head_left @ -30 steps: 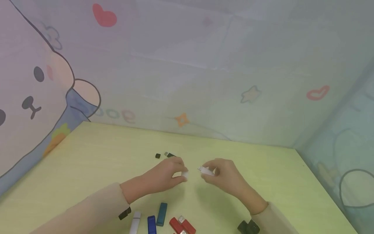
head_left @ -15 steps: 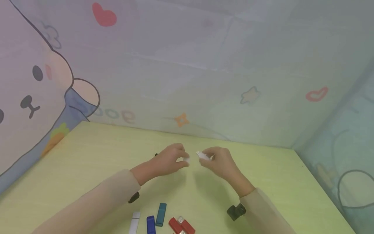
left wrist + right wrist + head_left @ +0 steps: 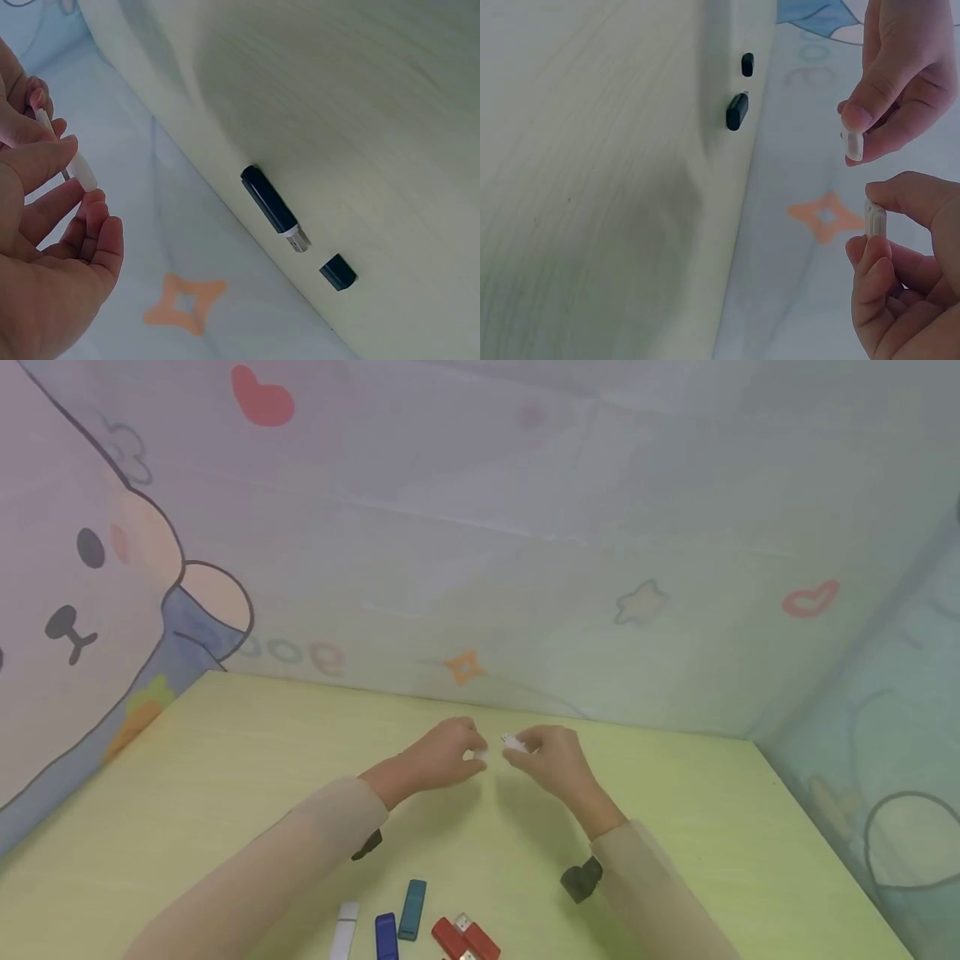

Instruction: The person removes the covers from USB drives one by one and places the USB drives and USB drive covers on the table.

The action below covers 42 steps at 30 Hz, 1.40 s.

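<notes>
Left hand [image 3: 442, 756]: thumb and fingertips closed in a pinch on a small white cap [image 3: 853, 146], smooth plastic, rounded edges. Right hand [image 3: 553, 762]: same kind of pinch, on a white USB stick [image 3: 515, 744], slim smooth body, metal plug bared and facing left toward the cap. Cap and plug are apart, a small gap between. Both are up off the desk [image 3: 675, 793], toward its far side, my shadows on the pale yellow-green, faintly grained top.

Black stick [image 3: 270, 199] lies by the far edge, past my left hand: glossy oblong body, white collar, shiny metal plug exposed. Its black cap [image 3: 338, 272], short and blocky, sits just beside, not touching.

Near side, left to right: white capped stick [image 3: 344, 933], blue stick [image 3: 386, 935], teal stick [image 3: 412, 910], all flat bars, then two red sticks [image 3: 465, 938] side by side, bare metal plugs showing. Some near ends run out of view.
</notes>
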### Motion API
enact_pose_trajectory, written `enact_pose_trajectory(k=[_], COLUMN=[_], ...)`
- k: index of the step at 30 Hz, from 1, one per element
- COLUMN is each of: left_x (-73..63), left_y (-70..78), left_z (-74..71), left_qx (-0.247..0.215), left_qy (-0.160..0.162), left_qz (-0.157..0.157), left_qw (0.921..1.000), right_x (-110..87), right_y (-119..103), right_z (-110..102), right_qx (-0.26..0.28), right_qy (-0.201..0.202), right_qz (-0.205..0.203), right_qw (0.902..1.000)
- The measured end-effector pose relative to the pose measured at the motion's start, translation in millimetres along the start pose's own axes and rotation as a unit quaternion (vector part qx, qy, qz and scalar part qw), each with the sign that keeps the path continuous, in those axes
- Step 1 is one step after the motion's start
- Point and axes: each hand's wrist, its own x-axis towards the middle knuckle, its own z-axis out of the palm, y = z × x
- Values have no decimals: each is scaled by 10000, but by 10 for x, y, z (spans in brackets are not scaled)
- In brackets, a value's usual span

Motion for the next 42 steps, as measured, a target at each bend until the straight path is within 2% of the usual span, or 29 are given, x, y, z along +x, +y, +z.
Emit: enact_pose_trajectory(k=[4,5,11,12,18,23,26,31,36,42], left_x=[67,128,252,222,281,347,370,395,408,396], left_y=[-55,-187,-283,-181,-300,-376,-388,-389,-365,-342], left_z=[30,115,165,94,160,256,289,318,354,382], left_qx=[111,199,468,491,829,826,881,923,683,790], left_qy=[-139,-106,-279,-385,-516,-698,-806,-808,-999,-1114], left_qz=[-116,-8,16,-103,-150,-469,-545,-550,-834,-888], left_qw=[9998,9997,9985,9980,9951,9930,9914,9909,9891,9867], right_x=[57,69,139,152,222,253,266,289,303,300], right_y=[33,35,55,68,110,154,187,248,330,389], right_z=[62,72,149,168,256,302,330,376,436,496], right_qx=[-14,-21,48,75,162,233,231,193,242,349], right_qy=[1,6,-61,-102,-292,-483,-572,-496,-440,-562], right_qz=[204,273,632,660,858,1136,1214,1250,1365,1264], right_qw=[9998,9996,9980,9977,9957,9921,9907,9907,9894,9898])
